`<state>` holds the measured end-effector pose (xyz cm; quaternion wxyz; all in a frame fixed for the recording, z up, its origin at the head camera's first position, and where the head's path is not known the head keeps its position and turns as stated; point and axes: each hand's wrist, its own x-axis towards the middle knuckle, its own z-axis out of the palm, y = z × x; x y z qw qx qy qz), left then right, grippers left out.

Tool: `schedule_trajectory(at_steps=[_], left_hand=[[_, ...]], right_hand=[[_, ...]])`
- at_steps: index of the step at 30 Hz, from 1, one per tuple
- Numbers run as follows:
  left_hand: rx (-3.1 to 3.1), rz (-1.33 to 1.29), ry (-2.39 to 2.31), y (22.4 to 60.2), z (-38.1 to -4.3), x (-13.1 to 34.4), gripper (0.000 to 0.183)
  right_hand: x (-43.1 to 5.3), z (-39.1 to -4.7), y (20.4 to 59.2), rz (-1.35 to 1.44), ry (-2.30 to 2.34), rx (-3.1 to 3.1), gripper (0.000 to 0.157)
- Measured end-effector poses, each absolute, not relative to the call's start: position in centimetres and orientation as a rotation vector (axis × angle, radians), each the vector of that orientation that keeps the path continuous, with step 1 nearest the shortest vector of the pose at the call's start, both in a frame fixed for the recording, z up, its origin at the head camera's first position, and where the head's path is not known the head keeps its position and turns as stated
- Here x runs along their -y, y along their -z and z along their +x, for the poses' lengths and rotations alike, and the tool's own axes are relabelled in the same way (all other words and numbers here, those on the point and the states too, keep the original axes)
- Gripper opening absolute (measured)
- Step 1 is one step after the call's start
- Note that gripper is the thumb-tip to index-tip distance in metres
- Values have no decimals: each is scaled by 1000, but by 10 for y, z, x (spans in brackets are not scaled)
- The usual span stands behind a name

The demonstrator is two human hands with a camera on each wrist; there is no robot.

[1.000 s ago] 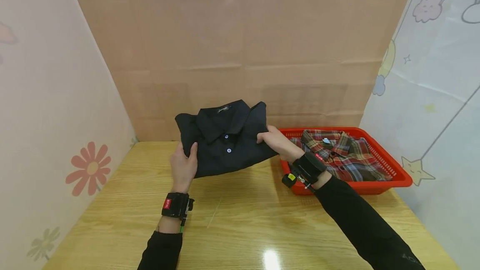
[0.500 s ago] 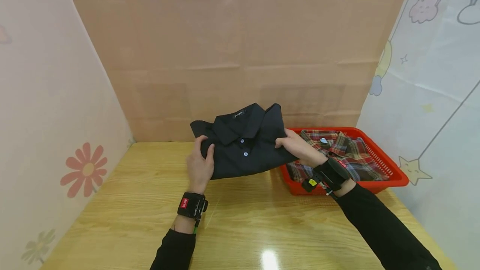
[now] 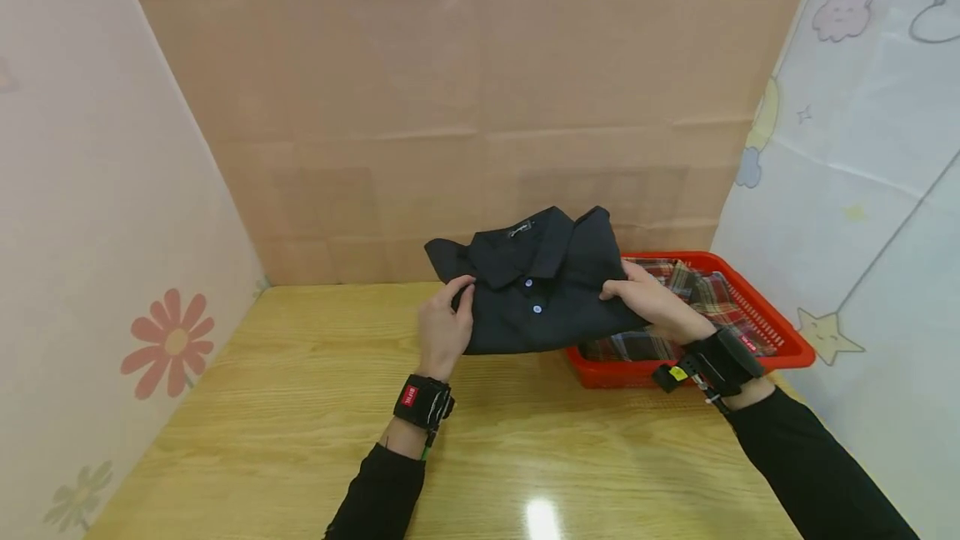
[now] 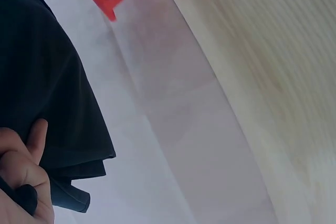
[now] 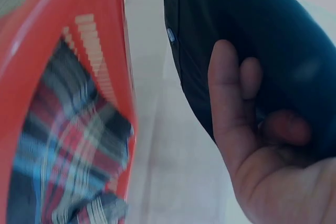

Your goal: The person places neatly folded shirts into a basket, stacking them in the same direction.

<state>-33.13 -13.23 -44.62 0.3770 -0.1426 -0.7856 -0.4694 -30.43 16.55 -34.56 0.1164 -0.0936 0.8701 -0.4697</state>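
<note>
A folded black shirt (image 3: 558,298) with a collar and white buttons is held up above the table, its right part in front of the red basket. My left hand (image 3: 446,327) grips its left edge, thumb on the front. At the opposite edge my right hand (image 3: 654,300) pinches the cloth between thumb and fingers. The left wrist view shows curled fingers (image 4: 26,169) on the dark shirt (image 4: 47,77) and its layered edges. In the right wrist view, fingers (image 5: 226,87) press the underside of the shirt (image 5: 210,24), beside the basket.
The red plastic basket (image 3: 797,354) stands at the back right of the wooden table (image 3: 300,407). In it lies a plaid shirt (image 3: 712,294), partly hidden by my right hand and the black shirt. Brown paper (image 3: 450,107) covers the back; patterned white panels flank both sides.
Both hands have carried the black shirt to the right, and it now overlaps the basket in the head view. The left side of the shirt has dipped slightly. Both grips look the same.
</note>
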Motion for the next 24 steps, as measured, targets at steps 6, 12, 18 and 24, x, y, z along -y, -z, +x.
schedule_trajectory(at_steps=[6, 12, 18, 24], left_hand=[[2088, -422, 1241, 437, -329, 117, 24], [2238, -445, 1353, 428, -329, 100, 33], [2424, -518, 1507, 416, -328, 82, 55], [2566, -646, 1581, 409, -325, 58, 79]], right_hand=[[-183, -301, 340, -258, 1412, -2583, 63], [-203, -297, 336, -196, 1386, -2633, 64], [-229, -293, 336, -139, 1400, -2663, 56], [-262, -290, 337, -111, 1348, -2748, 47]])
